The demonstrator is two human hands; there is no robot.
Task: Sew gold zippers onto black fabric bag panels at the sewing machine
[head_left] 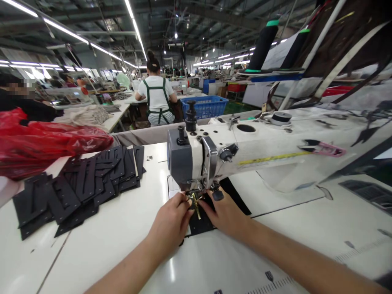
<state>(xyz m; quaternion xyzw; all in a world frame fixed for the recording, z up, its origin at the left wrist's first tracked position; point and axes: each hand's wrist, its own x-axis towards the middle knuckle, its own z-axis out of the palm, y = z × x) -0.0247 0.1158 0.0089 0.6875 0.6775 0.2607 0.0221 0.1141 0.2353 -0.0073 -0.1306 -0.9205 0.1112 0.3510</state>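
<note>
A black flat piece (200, 227) lies under the presser foot of a white and grey sewing machine (180, 157). Along it runs a short zipper (196, 207) with gold-coloured teeth, right below the needle area. My left hand (171, 218) is at the left edge, its fingers pinched together on the black piece beside the zipper. From the right, my right hand (228, 212) grips the same piece, thumb close to the zipper teeth and the index finger up near the foot. The fingertips of both hands are partly hidden by the machine parts and the piece.
Black cut pieces with slots (82, 179) are heaped on the table at left, beside a red plastic bag (55, 139). Pink-handled thread snips (332, 149) lie on the machine arm. Thread cones (263, 45) stand above. Ahead are a seated person (157, 94) and a blue basket (205, 107).
</note>
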